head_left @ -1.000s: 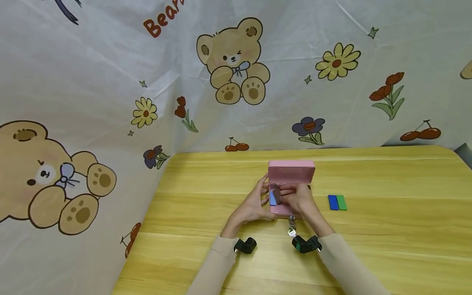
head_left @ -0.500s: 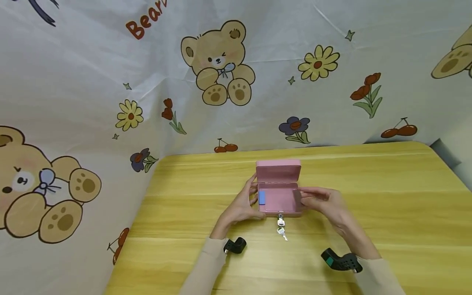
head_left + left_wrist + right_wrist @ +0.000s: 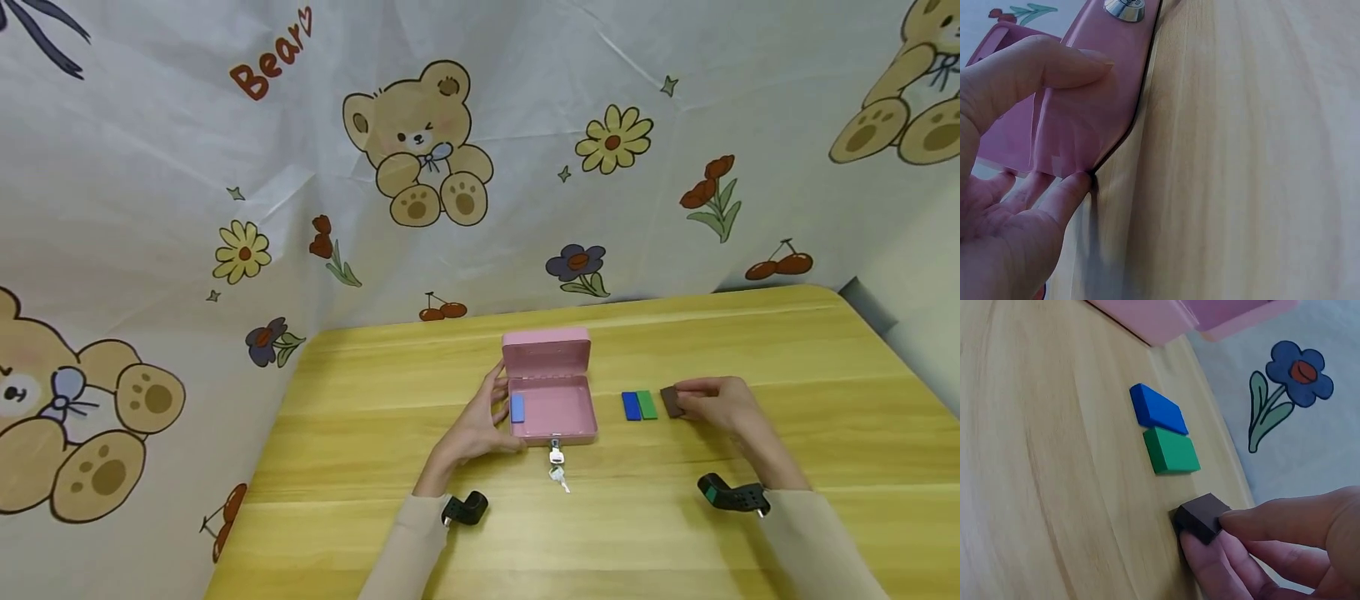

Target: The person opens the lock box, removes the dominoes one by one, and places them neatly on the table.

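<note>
A pink metal lockbox (image 3: 558, 408) stands on the table with its lid raised. My left hand (image 3: 476, 421) grips its left side, the thumb along the front wall and the fingers round the side. Inside, a light blue block (image 3: 517, 407) lies against the left wall. My right hand (image 3: 723, 404) pinches a dark brown block (image 3: 1202, 515) between thumb and fingers, to the right of a dark blue block (image 3: 632, 406) and a green block (image 3: 647, 405). Those two lie side by side on the table. In the right wrist view the brown block is tilted, close to the tabletop.
Keys (image 3: 557, 458) hang from the lock at the front of the lockbox onto the wooden table (image 3: 600, 525). Behind the table hangs a white cloth (image 3: 510, 267) printed with bears and flowers. A dark grey object (image 3: 866, 307) stands beyond the table's right back corner.
My right hand has lifted the brown block out of the lockbox and carried it right, past the blue and green blocks. My left hand stays on the box. The head view has turned to the right.
</note>
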`<action>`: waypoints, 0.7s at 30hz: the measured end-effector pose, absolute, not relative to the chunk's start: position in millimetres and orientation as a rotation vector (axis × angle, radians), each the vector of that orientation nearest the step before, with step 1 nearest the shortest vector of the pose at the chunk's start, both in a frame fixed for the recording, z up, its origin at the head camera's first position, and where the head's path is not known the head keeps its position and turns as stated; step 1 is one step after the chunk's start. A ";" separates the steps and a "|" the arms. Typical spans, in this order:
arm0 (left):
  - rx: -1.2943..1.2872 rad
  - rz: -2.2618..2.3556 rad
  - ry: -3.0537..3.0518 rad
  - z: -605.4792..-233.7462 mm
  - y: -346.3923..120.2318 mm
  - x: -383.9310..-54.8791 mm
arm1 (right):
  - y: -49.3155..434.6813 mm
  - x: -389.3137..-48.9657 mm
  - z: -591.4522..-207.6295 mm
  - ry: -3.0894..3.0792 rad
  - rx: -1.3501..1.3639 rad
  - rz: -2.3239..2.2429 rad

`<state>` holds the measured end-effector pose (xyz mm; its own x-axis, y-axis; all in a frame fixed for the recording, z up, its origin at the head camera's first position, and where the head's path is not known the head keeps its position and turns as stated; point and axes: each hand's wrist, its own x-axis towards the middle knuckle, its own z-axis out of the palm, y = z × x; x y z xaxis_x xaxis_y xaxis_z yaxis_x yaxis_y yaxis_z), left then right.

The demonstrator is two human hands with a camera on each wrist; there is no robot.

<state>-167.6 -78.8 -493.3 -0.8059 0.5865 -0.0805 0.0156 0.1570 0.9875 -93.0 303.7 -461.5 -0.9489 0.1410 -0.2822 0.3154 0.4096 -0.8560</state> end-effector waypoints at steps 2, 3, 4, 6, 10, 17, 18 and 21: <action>0.573 1.693 1.992 -493.1 -79.7 -167.7 | 299.3 -96.6 -459.5 2.508 0.402 -1.534; 0.576 1.696 1.991 -492.9 -80.3 -168.0 | 296.6 -98.2 -458.2 2.516 0.399 -1.516; 0.579 1.695 1.993 -492.6 -80.8 -168.3 | 294.0 -99.8 -457.1 2.525 0.400 -1.501; 0.584 1.703 1.992 -492.9 -80.9 -169.2 | 289.0 -101.8 -455.3 2.536 0.394 -1.480; 0.581 1.698 1.989 -493.2 -79.8 -168.7 | 282.3 -102.5 -454.3 2.512 0.390 -1.490; 0.559 1.686 1.989 -497.4 -78.3 -168.2 | 279.5 -101.8 -457.7 2.495 0.367 -1.502; 0.559 1.687 1.990 -497.9 -78.2 -168.2 | 279.7 -101.6 -458.5 2.494 0.364 -1.502; 0.564 1.689 1.989 -497.8 -77.9 -168.1 | 280.5 -100.7 -459.6 2.508 0.352 -1.488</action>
<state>-168.1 -77.9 -497.8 -0.8064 0.5850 -0.0862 0.0097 0.1588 0.9873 -100.7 280.5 -459.6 -0.9508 0.0999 -0.2931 0.3052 0.4635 -0.8319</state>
